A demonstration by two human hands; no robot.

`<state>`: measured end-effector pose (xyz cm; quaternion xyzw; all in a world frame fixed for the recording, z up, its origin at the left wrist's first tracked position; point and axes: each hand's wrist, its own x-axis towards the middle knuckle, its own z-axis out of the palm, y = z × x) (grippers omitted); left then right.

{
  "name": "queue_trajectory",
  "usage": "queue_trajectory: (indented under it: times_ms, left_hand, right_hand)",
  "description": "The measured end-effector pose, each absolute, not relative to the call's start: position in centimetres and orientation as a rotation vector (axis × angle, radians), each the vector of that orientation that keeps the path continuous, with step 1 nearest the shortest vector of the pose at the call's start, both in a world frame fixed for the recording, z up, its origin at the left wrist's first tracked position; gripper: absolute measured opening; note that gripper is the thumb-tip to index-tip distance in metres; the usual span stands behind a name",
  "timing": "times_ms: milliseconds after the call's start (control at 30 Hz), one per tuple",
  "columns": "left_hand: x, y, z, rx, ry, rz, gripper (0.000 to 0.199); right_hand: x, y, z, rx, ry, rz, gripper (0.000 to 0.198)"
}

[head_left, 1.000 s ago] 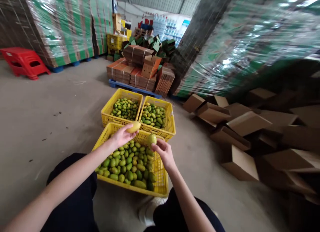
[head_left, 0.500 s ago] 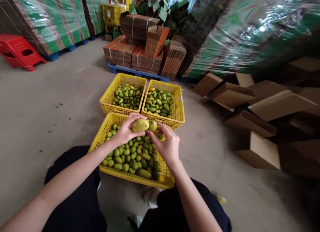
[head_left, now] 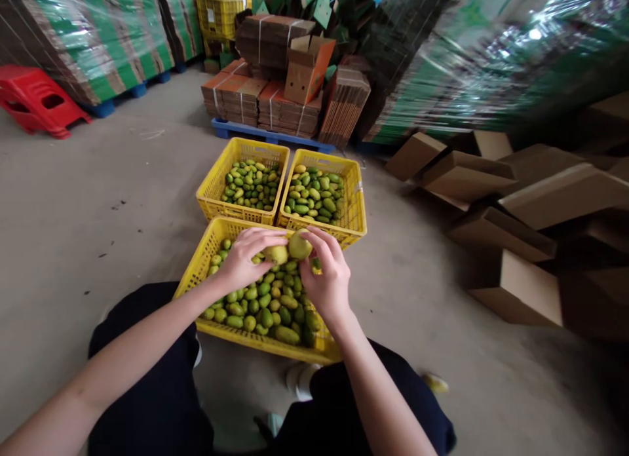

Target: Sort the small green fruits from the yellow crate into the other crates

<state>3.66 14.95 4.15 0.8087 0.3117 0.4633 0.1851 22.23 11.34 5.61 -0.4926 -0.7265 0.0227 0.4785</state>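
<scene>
My left hand [head_left: 247,258] is closed round a yellow-green mango [head_left: 276,254], its fingers over the top and thumb below. In my right hand [head_left: 328,271] is another greenish-yellow mango [head_left: 299,244], pinched between fingers and thumb. The two fruits are side by side, very close together; whether they touch I cannot tell. Both hands are above the far part of the near yellow crate [head_left: 265,343], which holds many green and yellowish mangoes [head_left: 265,302]. Beyond it stand the far-left yellow crate [head_left: 211,206] and the far-right yellow crate [head_left: 354,197], each partly filled with similar mangoes.
Flattened cartons [head_left: 289,109] are stacked on a blue pallet [head_left: 272,136] behind the crates, with an open orange box [head_left: 308,69] on top. Empty cardboard boxes [head_left: 521,285] lie piled at right. A red stool [head_left: 39,102] stands at left, near wrapped pallets [head_left: 108,33].
The left hand's mango has turned and its fingers now cover more of it. The right hand's mango has risen slightly and shows more of its surface. The view has shifted slightly.
</scene>
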Motion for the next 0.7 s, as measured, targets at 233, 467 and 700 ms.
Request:
queue_trajectory:
  times_ms: [233,467,700]
  left_hand:
    - [4.3,15.1,5.0,1.199,0.955,1.032,0.05]
    - [4.8,15.7,4.9,0.471,0.854,0.712,0.055]
    - [5.0,14.2,4.0,1.162,1.219,1.113,0.045]
  right_hand:
    - [22.2,11.8,6.9,-1.486,-1.577,0.789,0.023]
    - [21.0,12.6,5.7,-1.262,-1.109,1.806,0.026]
    - [19.3,11.7,5.2,-1.046,-0.694,1.921,0.035]
